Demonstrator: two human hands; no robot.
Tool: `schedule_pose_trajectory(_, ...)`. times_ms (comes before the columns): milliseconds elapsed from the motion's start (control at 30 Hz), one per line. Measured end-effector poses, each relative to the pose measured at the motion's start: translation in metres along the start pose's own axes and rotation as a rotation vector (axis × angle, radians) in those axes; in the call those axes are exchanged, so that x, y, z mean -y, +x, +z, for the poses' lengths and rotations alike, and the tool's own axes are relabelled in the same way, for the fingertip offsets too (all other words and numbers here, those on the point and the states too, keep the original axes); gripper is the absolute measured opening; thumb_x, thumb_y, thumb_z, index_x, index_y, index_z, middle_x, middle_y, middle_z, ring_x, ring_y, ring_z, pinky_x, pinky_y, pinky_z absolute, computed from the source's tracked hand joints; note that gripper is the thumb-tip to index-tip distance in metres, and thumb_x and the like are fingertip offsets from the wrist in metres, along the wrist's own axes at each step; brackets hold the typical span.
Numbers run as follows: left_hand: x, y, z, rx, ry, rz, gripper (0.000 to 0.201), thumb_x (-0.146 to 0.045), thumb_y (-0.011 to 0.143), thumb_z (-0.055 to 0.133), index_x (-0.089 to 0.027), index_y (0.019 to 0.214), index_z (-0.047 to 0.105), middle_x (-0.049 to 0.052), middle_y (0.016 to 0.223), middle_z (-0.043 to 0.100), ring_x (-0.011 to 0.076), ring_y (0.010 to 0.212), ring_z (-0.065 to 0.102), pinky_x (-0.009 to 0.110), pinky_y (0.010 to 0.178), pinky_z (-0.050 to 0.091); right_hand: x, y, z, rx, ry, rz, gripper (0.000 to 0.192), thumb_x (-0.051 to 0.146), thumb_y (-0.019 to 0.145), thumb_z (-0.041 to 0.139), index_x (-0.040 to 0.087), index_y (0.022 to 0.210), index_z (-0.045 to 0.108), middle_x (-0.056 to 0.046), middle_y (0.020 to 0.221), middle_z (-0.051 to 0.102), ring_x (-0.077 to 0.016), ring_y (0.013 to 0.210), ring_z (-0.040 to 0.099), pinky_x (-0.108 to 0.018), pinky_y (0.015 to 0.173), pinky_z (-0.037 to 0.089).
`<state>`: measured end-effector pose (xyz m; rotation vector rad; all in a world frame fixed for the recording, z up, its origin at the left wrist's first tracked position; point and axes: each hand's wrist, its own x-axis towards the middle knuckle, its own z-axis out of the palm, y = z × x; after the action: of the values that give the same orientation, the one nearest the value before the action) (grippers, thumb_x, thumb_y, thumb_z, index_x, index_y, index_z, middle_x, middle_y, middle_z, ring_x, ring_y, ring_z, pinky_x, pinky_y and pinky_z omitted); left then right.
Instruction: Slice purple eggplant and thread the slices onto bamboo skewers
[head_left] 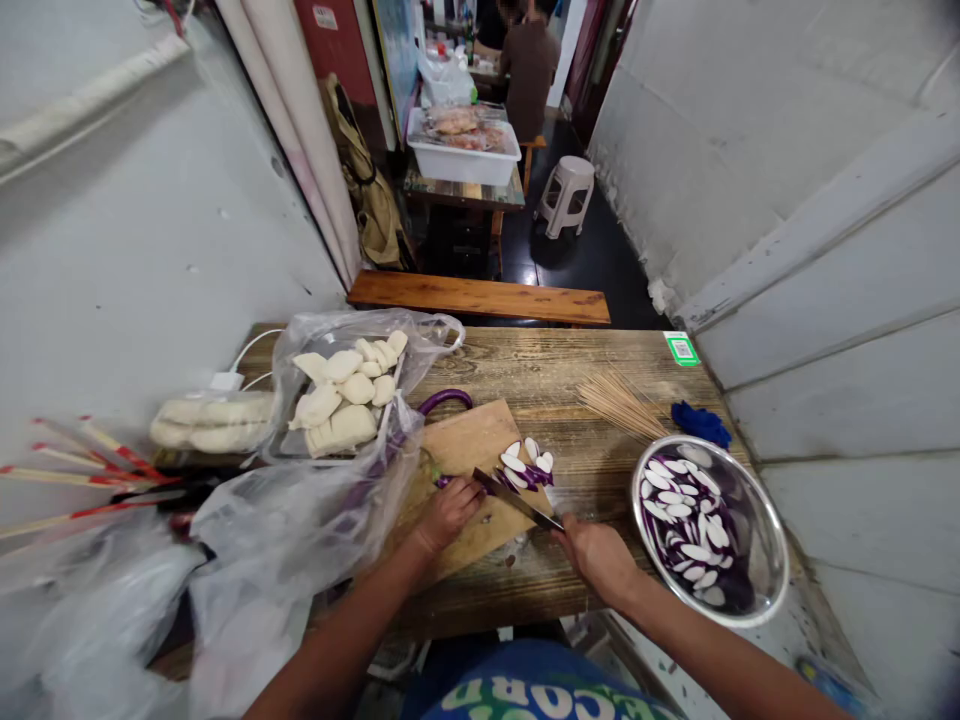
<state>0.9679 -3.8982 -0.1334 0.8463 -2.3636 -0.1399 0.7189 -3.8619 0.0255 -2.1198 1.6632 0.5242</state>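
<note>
My right hand (596, 555) grips the handle of a knife (517, 500), its blade lying across a wooden cutting board (465, 450). On that board my left hand (450, 510) presses down on the short purple end of an eggplant (444, 481). Cut eggplant slices (529, 462), white with purple rims, lie just past the blade. To my right stands a metal bowl (765, 520) holding several more slices.
A clear bag with pale dough pieces (345, 395) sits at the left, beside another eggplant (446, 401). Bamboo skewers (619, 405) and a blue cloth (701, 423) lie on the wooden table (555, 365). Red-tipped chopsticks (82, 470) stick out at far left. A bench (480, 297) and a person's back lie beyond.
</note>
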Motion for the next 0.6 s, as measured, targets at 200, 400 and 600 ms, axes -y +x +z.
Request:
schedule_pose_trajectory(200,0.001,0.001,-0.003,-0.059,-0.009,0.020,0.027,-0.014,0.087,0.033,-0.014,0.100,0.057,0.009,0.101,0.059,0.0176,0.105,0.047,0.037,0.083,0.046,-0.006,0.006,-0.008,0.026,-0.015,-0.024,0.029,0.033,0.088,0.035,0.015,0.091,0.057,-0.009,0.076,0.068,-0.0168,0.070,0.065,-0.020,0.059,0.042)
schedule_pose_trajectory(400,0.001,-0.004,0.002,-0.049,-0.012,-0.010,0.029,-0.016,0.088,0.031,-0.015,0.102,0.056,0.008,0.100,0.060,0.0160,0.107,0.046,0.036,0.085,0.046,0.009,0.027,-0.001,0.034,-0.010,-0.019,0.030,0.035,0.088,0.036,0.014,0.092,0.057,-0.010,0.080,0.068,-0.0175,0.073,0.064,-0.020,0.060,0.042)
schedule_pose_trajectory(600,0.009,-0.014,-0.016,-0.018,0.036,-0.072,0.030,-0.015,0.086,0.034,-0.015,0.109,0.053,0.009,0.105,0.058,0.0185,0.108,0.045,0.039,0.087,0.044,0.014,0.034,0.011,0.025,0.028,0.005,0.031,0.036,0.088,0.034,0.015,0.092,0.056,-0.009,0.080,0.067,-0.0175,0.073,0.064,-0.021,0.061,0.041)
